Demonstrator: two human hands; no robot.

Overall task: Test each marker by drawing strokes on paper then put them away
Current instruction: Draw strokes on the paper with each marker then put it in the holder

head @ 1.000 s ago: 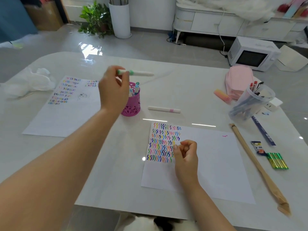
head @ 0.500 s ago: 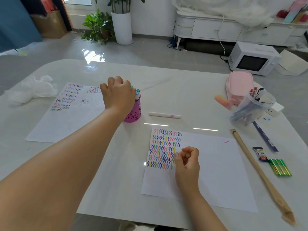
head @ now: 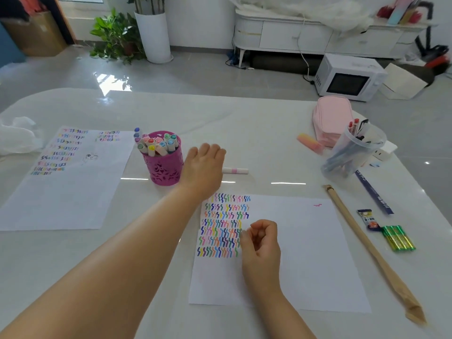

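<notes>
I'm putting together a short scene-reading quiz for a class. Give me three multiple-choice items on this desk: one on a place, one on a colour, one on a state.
1. Where does the loose white marker lie?
A. in the pink pencil case
B. on the table, right of the pen cup
C. on the floor

2. What colour is the openwork pen cup?
A. blue
B. magenta
C. clear

3. How are the right hand's fingers?
A. curled
B. spread flat
C. wrapped round a marker

Answers:
1 B: its pink-banded barrel rests on the tabletop, just past the left hand.
2 B: its cut-out walls are magenta.
3 A: they fold toward the palm above the near sheet, with no marker in them.
</notes>
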